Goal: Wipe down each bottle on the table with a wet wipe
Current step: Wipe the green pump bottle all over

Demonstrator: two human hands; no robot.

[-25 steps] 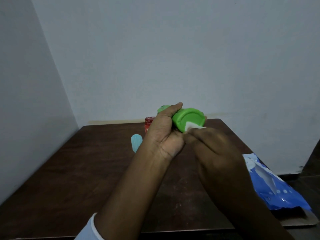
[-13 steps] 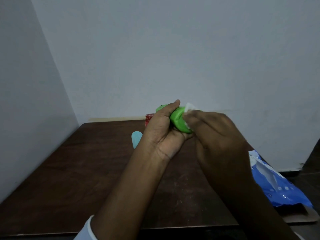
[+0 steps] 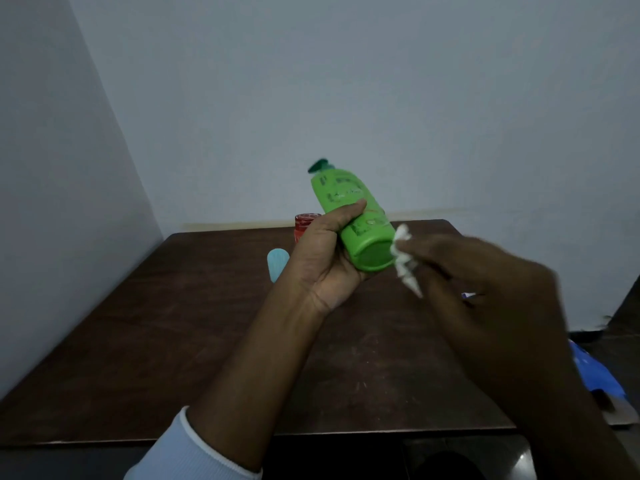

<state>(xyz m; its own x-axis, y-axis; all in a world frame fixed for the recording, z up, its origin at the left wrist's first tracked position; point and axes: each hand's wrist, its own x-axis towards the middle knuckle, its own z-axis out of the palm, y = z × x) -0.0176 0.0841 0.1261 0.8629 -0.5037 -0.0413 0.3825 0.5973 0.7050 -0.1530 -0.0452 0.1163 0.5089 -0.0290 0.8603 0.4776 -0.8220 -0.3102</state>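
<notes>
My left hand (image 3: 323, 258) grips a green bottle (image 3: 349, 209) above the dark wooden table (image 3: 166, 327), tilted with its dark green cap up and away and its base toward me. My right hand (image 3: 485, 289) pinches a crumpled white wet wipe (image 3: 403, 263) just right of the bottle's base, touching or nearly touching it. The right hand is blurred. A red bottle (image 3: 304, 225) stands on the table behind my left hand, partly hidden. A light blue bottle (image 3: 277, 266) lies on the table to its left.
A blue wet wipe packet (image 3: 595, 372) lies at the table's right edge, mostly hidden by my right arm. White walls close in on the left and the far side of the table.
The bottle has tipped up so its label side and cap show. My right hand with the wipe has come off the base and moved right and down.
</notes>
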